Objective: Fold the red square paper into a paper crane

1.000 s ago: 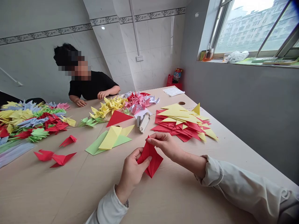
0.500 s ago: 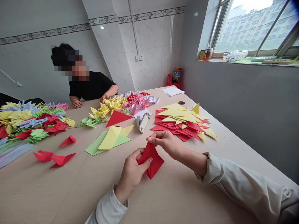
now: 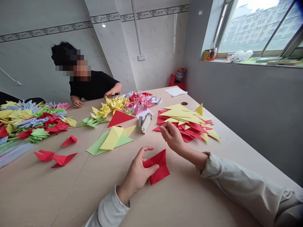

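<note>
We count 1 red folded paper (image 3: pixel 163 168), 1 stapler (image 3: pixel 145 123), 1 flat red triangle (image 3: pixel 120 118), 3 small red bits (image 3: pixel 68 141) at L (can't tell if 2 of them are joined), & 1 co-worker (image 3: pixel 92 86) across the counter (image 3: pixel 92 179). Pieces in the L heap (image 3: pixel 38 121), the mid heap (image 3: pixel 113 105) & the red/yellow stack (image 3: pixel 182 113) = too many to count.

Our L grip (image 3: pixel 134 170) is closed on the red folded paper at its L side, thumb on top, index finger raised; most of the paper sticks out R of the thumb. Our R grip (image 3: pixel 175 138) is apart from it, beyond & to the R, nr the stack, fingers curled; can't tell if thumb & fingertips meet.

Red folded paper = matte, four-sided approx., w/ sharp creases. Heaps = spiky folded paper, pointed tips. Stack = flat pieces w/ sharp corners. Counter = pale, smooth, w/ thin seams.
</note>
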`<state>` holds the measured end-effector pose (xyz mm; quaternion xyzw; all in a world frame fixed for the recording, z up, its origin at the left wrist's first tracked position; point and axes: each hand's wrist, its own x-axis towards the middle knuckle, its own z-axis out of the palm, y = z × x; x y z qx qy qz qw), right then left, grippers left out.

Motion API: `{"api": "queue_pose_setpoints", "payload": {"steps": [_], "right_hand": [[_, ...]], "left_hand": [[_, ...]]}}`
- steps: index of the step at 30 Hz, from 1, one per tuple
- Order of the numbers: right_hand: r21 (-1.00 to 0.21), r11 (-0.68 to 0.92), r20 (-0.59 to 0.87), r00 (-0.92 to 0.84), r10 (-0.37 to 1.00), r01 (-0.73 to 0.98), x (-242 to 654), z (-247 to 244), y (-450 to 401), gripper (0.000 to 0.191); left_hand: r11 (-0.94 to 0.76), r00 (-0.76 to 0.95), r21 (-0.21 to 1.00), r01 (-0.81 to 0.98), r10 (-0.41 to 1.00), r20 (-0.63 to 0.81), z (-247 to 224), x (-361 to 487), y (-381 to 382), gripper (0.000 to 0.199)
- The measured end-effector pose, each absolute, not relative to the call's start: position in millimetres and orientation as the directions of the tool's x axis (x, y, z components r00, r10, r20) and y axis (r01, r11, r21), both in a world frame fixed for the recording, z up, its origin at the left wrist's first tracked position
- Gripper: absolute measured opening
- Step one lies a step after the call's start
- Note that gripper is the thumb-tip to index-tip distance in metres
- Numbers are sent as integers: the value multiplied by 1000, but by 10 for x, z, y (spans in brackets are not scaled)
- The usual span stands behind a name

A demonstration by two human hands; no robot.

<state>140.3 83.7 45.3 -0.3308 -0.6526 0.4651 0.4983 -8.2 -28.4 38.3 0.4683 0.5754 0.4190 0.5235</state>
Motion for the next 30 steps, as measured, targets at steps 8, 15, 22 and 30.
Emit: {"api": "queue_pose_setpoints", "payload": {"steps": [8,15,22,30], "right_hand": [[-942,303,78,-790,609,141,1583,342,738,52],[-816,373,6,-638,770,443,1493,229,714,37],[-733,463,97,-598,796,497,1502,129,765,45],[-290,896,483,-758,440,336,1733,174,676,34]], "left_hand": [[229,22,958,170,971,-236,321,-268,-150,55],[-113,8,366,924,961,277,296,-121,-277,42],[-357,336,124,926,927,167,-50,32,-645,81],[-410,412,143,901,911,20,86,-119,-563,89]]}}
